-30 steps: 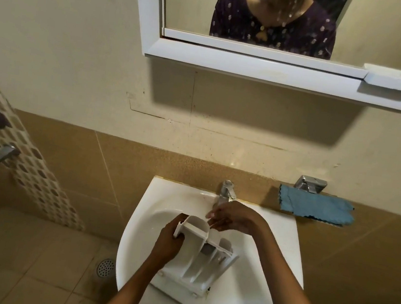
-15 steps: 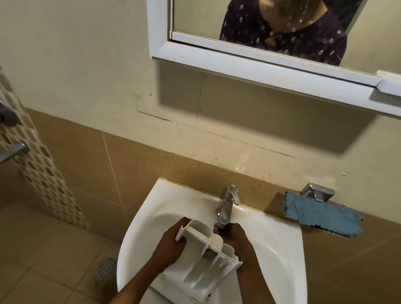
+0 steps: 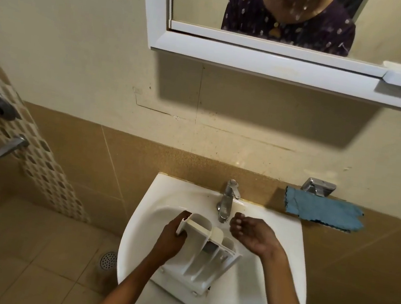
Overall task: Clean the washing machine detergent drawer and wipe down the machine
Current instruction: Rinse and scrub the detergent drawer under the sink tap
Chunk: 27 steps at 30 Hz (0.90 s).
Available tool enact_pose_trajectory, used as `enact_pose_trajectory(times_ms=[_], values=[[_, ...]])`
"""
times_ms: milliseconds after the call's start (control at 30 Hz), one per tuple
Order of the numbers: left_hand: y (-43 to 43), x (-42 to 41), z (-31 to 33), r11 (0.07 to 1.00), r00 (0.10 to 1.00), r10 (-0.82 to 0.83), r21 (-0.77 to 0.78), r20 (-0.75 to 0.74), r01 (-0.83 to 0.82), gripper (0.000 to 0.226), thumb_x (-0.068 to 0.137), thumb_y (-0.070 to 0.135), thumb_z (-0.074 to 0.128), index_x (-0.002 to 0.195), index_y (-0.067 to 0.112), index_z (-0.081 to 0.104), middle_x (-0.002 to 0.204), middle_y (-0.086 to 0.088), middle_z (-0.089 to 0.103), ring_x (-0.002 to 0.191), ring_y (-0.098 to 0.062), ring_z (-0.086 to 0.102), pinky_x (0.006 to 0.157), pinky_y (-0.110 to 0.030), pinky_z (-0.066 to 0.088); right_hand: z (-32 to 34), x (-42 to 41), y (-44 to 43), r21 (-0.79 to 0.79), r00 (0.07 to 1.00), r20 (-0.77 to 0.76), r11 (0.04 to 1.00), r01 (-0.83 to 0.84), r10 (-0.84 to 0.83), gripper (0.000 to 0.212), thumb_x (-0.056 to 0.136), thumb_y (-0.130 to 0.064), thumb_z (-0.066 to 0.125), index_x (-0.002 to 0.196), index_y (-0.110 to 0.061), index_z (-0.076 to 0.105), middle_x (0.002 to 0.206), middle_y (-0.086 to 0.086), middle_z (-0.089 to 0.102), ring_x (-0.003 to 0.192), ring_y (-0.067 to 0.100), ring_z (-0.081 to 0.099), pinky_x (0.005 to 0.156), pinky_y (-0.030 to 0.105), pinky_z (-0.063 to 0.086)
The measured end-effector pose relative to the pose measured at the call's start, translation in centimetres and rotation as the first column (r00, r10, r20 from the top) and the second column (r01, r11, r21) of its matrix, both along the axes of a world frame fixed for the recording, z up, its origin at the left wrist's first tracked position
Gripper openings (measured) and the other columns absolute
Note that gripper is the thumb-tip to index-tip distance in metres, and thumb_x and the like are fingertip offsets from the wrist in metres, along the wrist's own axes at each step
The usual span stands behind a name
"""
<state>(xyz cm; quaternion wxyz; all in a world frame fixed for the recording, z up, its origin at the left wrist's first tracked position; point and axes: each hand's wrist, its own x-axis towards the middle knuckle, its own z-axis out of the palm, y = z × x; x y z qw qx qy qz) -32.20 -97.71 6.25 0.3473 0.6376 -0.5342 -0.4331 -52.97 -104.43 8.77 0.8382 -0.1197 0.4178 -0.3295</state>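
Detergent drawer propped in the sink, held by one hand only.

The drawer lies tilted inside the sink's bowl with its compartments facing up. The left hand holds its far corner, fingers curled round the rim. The right hand hangs over the back of the sink, its fingers loosely bent and holding nothing, just beside the tap. Whether water is running I cannot tell. With a single grip on wet plastic, the drawer could slip and knock against the sink, or twist and tip dirty water over the sink's front edge. A hard jet into those compartments would likely splash outward. The blue cloth on the ledge behind the sink's right side could get soaked before the wipe-down.
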Motion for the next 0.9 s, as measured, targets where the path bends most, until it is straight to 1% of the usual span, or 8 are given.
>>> enact_pose_trajectory(times_ms=[33,133,267,367,533,667,767,900], values=[[0.0,0.0,0.0,1.0,1.0,-0.002,-0.004,-0.008,0.002,0.046,0.093,-0.005,0.041,0.135,0.013,0.04,0.126,0.001,0.048,0.12,-0.012,0.042,0.099,-0.018,0.028,1.5,0.0,0.2,-0.043,0.995,-0.092,0.998,-0.05,0.046,0.016,0.067,0.007,0.063,0.068,-0.006,0.053,0.056,0.007,0.052,0.047,0.017,0.049,0.04,0.022,0.043],[0.0,-0.1,-0.1,1.0,1.0,0.0,0.0,0.0,0.0,0.044,0.093,-0.005,0.041,0.134,0.012,0.042,0.123,0.001,0.049,0.123,-0.017,0.044,0.102,-0.022,0.03,4.2,0.8,0.3,-0.178,0.817,-0.519,0.904,-0.39,0.25,0.03,0.095,0.007,0.031,0.09,0.009,0.061,0.068,0.016,0.063,0.059,0.023,0.062,0.055,0.026,0.056],[0.1,-0.1,-0.2,1.0,1.0,0.006,0.007,0.002,-0.006,0.047,0.092,-0.007,0.041,0.135,0.013,0.041,0.13,-0.004,0.05,0.127,-0.02,0.043,0.1,-0.02,0.029,4.8,2.2,0.5,-0.153,0.399,-0.897,0.712,-0.686,0.192,0.024,0.086,0.013,0.047,0.103,0.012,0.064,0.074,0.01,0.064,0.063,0.014,0.061,0.074,0.027,0.056],[0.1,-0.2,0.2,1.0,1.0,0.009,0.014,-0.003,-0.009,0.046,0.093,-0.005,0.042,0.136,0.012,0.04,0.127,-0.001,0.049,0.122,-0.015,0.043,0.101,-0.021,0.029,3.8,2.6,0.7,-0.073,0.231,-0.958,0.631,-0.772,0.172,0.027,0.078,-0.008,0.072,0.104,-0.008,0.068,0.074,0.0,0.059,0.063,0.007,0.054,0.059,0.017,0.048],[0.0,-0.1,-0.1,1.0,1.0,-0.004,0.011,0.007,0.004,0.044,0.092,-0.005,0.041,0.132,0.012,0.046,0.126,-0.005,0.054,0.123,-0.021,0.048,0.096,-0.019,0.033,2.4,1.4,0.9,-0.14,0.519,-0.81,0.77,-0.623,0.273,0.017,0.073,-0.008,0.077,0.089,-0.01,0.07,0.073,0.004,0.061,0.06,0.009,0.051,0.058,0.018,0.047],[0.1,-0.1,-0.2,1.0,1.0,0.0,0.004,-0.018,0.0,0.045,0.092,-0.006,0.04,0.133,0.013,0.044,0.122,0.002,0.052,0.118,-0.013,0.046,0.095,-0.018,0.031,2.7,1.0,1.0,-0.174,0.544,-0.797,0.764,-0.621,0.261,0.021,0.083,-0.006,0.068,0.104,-0.001,0.07,0.065,0.0,0.06,0.056,0.008,0.051,0.054,0.016,0.048],[0.1,-0.1,-0.3,1.0,1.0,0.004,-0.004,-0.025,-0.004,0.046,0.092,-0.006,0.04,0.134,0.014,0.043,0.122,0.004,0.049,0.116,-0.011,0.044,0.098,-0.019,0.03,2.5,1.1,1.6,-0.172,0.575,-0.765,0.768,-0.617,0.29,0.013,0.081,-0.009,0.071,0.093,-0.013,0.069,0.062,-0.005,0.062,0.059,0.006,0.051,0.052,0.014,0.042],[-0.1,-0.2,-0.2,1.0,1.0,-0.012,-0.007,-0.02,0.012,0.047,0.091,-0.007,0.039,0.132,0.015,0.045,0.116,0.007,0.049,0.113,-0.011,0.046,0.093,-0.018,0.032,1.7,1.1,1.8,-0.229,0.589,-0.788,0.805,-0.547,0.177,0.01,0.076,-0.009,0.075,0.082,-0.014,0.071,0.051,-0.009,0.06,0.054,0.006,0.046,0.049,0.013,0.039]])
